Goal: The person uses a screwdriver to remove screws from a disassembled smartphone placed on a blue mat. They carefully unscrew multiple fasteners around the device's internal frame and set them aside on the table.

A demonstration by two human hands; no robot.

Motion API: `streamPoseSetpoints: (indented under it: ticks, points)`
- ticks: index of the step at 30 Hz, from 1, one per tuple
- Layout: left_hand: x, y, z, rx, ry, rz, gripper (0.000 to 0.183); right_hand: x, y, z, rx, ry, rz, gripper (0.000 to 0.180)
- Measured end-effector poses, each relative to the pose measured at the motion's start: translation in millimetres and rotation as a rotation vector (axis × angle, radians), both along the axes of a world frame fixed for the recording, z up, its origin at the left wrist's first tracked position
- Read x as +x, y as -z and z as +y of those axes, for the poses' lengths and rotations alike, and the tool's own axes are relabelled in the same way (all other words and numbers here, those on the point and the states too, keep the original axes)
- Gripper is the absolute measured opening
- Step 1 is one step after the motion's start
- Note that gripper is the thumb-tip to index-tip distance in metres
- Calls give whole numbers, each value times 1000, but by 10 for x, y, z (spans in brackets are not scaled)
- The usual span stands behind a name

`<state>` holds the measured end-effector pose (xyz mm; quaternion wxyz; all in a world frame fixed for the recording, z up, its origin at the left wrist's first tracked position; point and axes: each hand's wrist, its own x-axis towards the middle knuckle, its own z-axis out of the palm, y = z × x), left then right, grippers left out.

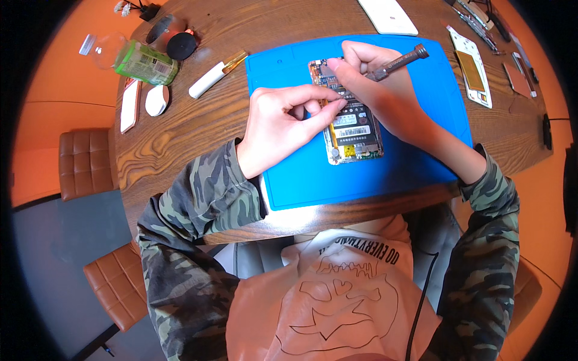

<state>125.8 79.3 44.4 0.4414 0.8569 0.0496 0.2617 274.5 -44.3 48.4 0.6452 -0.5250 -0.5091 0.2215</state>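
An opened smartphone [332,155] lies on a blue silicone work mat [307,185], its black battery [356,122] and upper circuit board exposed. My left hand [284,115] rests over the phone's left edge, thumb and index fingertips brought together above the battery. Whether something small sits between them cannot be made out. A dark precision screwdriver [397,63] is held in my right hand [384,94], its knurled end pointing up and right. The right thumb and fingertips are at the phone's upper board. My right hand hides the driver's tip.
Up left stand a green-labelled plastic bottle [149,63], a round black lid [181,46] and a white tube-shaped item [207,80]. A white phone back cover [390,17] lies beyond the mat. On the right are a white phone frame [472,72] and several slim tools [476,27].
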Motion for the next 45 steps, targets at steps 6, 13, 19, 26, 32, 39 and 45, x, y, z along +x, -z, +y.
streamPoseSetpoints:
  ticks: [6,13,19,26,32,39,45]
  points:
    - [5,0,10,-4,3,-1,14,15,-22,-17,27,2,13,39]
    - [11,-7,25,8,18,-14,15,19,-51,-18,-12,0,11,40]
    - [31,5,42,32,16,-39,13,67,-45,-15,-14,-52,-58,39]
    - [62,9,71,36,-6,-37,12,79,-61,42,2,-53,-63,40]
    - [52,-9,56,25,8,-5,21,85,-14,41,53,-74,-34,40]
    - [15,-24,114,-2,87,-122,19,128,-59,-126,-179,-16,90,38]
    - [22,-41,177,-167,108,-39,27,43,-2,-271,-108,-178,-255,29]
